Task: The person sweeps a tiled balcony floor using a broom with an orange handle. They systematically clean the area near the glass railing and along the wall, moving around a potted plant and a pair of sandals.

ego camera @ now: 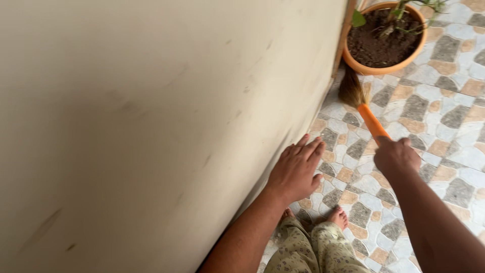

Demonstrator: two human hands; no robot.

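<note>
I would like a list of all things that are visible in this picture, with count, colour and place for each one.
wall: one, cream with faint scuff marks, fills the left side
floor: one, tiles in a stone pattern of grey, tan and white, right side
plant pot: one, orange, filled with dark soil, top right beside the wall's end
plant: one, green, growing in the pot
broom: one, orange handle with brown bristles, bristles on the floor near the pot
left hand: one, flat against the wall
right hand: one, gripping the broom handle
feet: two, bare, bottom centre
trousers: one pair, pale green, patterned
</note>
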